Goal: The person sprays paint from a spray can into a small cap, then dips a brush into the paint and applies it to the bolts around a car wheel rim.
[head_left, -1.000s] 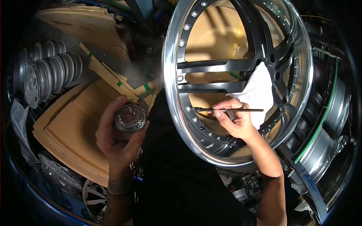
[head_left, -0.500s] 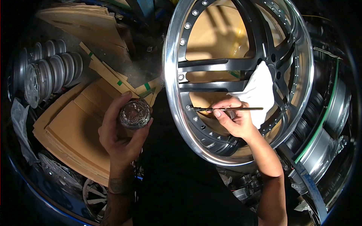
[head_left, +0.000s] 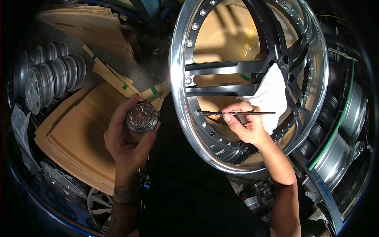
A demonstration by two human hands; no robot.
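My right hand (head_left: 244, 120) pinches a thin dark paintbrush (head_left: 260, 113) held level. Its tip meets, or is very close to, a bolt (head_left: 197, 113) on the lower left of the wheel rim (head_left: 179, 79). That wheel has a polished silver lip, black spokes (head_left: 225, 68) and a ring of silver bolts. A white cloth (head_left: 272, 94) lies over the spokes, partly behind my right hand. To the left, my left hand (head_left: 126, 138) grips a small round glass jar (head_left: 142, 117) with a dark, smeared inside. How much the jar contains, I cannot tell.
Flattened cardboard (head_left: 79, 138) lies at the left, with several silver wheels (head_left: 55, 75) stacked beyond it. Cardboard strips (head_left: 114, 77) with green tape lie above. On the right are more silver rims (head_left: 335, 158) and a blue metal bar (head_left: 325, 197).
The brush tip stays at the same bolt with almost no movement. The wheel appears a few pixels further left, and both hands keep their holds.
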